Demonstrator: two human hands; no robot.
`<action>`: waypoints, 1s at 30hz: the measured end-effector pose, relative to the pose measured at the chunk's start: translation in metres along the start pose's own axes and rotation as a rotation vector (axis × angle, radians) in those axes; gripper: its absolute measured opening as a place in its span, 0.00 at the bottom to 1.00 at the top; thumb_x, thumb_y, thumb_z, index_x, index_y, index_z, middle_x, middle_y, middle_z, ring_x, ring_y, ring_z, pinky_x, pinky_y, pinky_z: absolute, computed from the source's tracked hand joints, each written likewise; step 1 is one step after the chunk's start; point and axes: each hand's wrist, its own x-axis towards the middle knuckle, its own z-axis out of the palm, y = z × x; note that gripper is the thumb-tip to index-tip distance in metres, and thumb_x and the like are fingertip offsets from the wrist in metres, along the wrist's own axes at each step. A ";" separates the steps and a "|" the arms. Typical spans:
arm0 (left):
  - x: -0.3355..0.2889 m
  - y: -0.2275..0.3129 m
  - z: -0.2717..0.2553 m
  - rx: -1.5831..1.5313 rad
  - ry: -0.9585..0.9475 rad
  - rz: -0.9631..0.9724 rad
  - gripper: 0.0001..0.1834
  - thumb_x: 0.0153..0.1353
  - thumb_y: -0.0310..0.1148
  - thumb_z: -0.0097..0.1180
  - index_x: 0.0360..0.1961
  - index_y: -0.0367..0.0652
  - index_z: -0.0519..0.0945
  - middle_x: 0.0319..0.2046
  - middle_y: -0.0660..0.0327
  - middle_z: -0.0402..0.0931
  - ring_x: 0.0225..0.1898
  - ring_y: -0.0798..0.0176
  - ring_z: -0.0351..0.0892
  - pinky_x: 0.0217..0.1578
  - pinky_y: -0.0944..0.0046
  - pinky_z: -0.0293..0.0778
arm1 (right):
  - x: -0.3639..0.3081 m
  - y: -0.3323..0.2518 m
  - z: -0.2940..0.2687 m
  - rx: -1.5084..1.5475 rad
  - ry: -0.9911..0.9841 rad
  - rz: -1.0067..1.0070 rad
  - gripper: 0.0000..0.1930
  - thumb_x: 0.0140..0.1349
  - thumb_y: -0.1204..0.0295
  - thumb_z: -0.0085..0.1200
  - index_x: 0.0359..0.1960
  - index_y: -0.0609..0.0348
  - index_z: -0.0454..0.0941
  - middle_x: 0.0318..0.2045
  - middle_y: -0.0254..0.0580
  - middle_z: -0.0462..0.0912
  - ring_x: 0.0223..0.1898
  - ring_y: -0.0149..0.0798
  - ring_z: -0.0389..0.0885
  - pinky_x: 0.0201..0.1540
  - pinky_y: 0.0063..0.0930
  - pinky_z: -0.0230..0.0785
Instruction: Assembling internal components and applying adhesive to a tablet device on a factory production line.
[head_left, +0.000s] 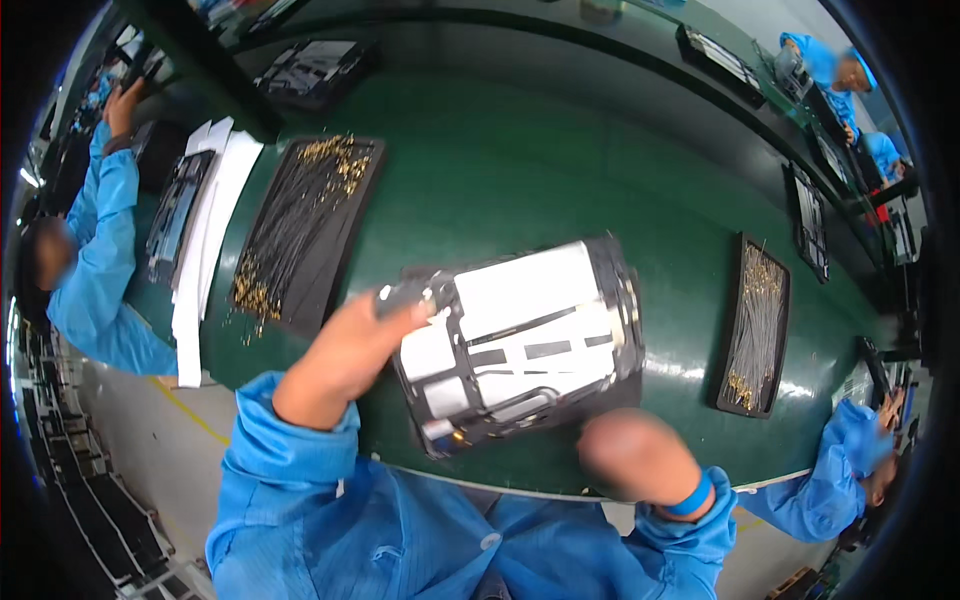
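Observation:
In front of me is a black-framed electronic device [525, 350] with white and silver panels on its upper face, tilted slightly. It seems to lie on or just above the table; I cannot tell which. My left hand [345, 355] grips its left edge, thumb on top and the other fingers mostly hidden. Beside its lower right corner is my right hand [640, 455], smeared by motion, with a blue band [692, 497] on the wrist. Whether that hand touches the device or holds anything does not show.
Trays of thin black cables with gold ends stand on the green table [480, 190]: a left tray [330, 270] and a right tray [722, 385]. Further left are white sheets [225, 190] and another device [180, 215]. More devices sit on the shelf behind. Co-workers in blue work on both sides.

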 end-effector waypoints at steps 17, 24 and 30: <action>-0.026 -0.049 0.011 0.763 0.122 0.037 0.27 0.54 0.40 0.41 0.51 0.32 0.59 0.39 0.42 0.67 0.42 0.47 0.68 0.42 0.62 0.63 | 0.014 0.036 0.026 0.020 0.791 0.144 0.22 0.53 0.61 0.46 0.40 0.72 0.68 0.32 0.53 0.75 0.34 0.39 0.74 0.39 0.24 0.64; -0.006 -0.046 0.021 0.812 0.178 0.075 0.26 0.55 0.41 0.39 0.51 0.33 0.60 0.40 0.42 0.67 0.42 0.46 0.67 0.43 0.60 0.62 | 0.021 0.034 0.013 0.203 0.801 0.161 0.21 0.52 0.61 0.48 0.37 0.71 0.70 0.30 0.46 0.75 0.32 0.33 0.72 0.39 0.22 0.63; 0.005 -0.034 0.035 0.930 0.212 0.139 0.23 0.55 0.41 0.38 0.47 0.34 0.65 0.35 0.45 0.70 0.38 0.47 0.69 0.39 0.58 0.64 | 0.019 0.039 0.004 0.013 0.830 0.191 0.19 0.48 0.65 0.52 0.37 0.68 0.71 0.36 0.52 0.73 0.39 0.46 0.71 0.42 0.28 0.61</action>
